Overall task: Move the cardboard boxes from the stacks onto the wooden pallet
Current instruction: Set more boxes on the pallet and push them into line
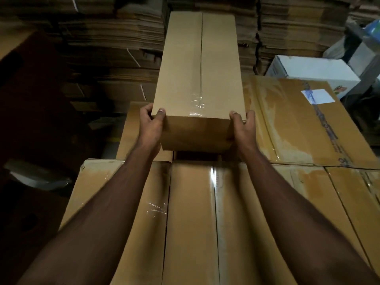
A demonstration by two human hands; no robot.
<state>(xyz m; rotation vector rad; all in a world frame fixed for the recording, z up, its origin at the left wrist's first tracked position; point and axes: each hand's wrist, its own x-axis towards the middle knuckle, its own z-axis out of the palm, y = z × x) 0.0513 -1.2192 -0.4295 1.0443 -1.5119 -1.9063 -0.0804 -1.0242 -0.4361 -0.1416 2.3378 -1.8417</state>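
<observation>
Between both hands: long box (198, 64), near end held, far end pointing away toward the flat cardboard bundles (115, 48).
Left hand (151, 125): fingers wrapped on the box's left near corner, thumb on top edge.
Right hand (242, 128): fingers clamped on the right near corner, thumb on top.
Below the fingers: layer of taped boxes (191, 212), packed side by side; dark gap just under the held box.
Right of the fingers: wide labelled box (298, 120), white box (314, 70) beyond.
Pallet: not visible; hidden or out of view.
Progress: likely mid-task; can't tell if this box is being lifted or set down. Count left: can't tell.
</observation>
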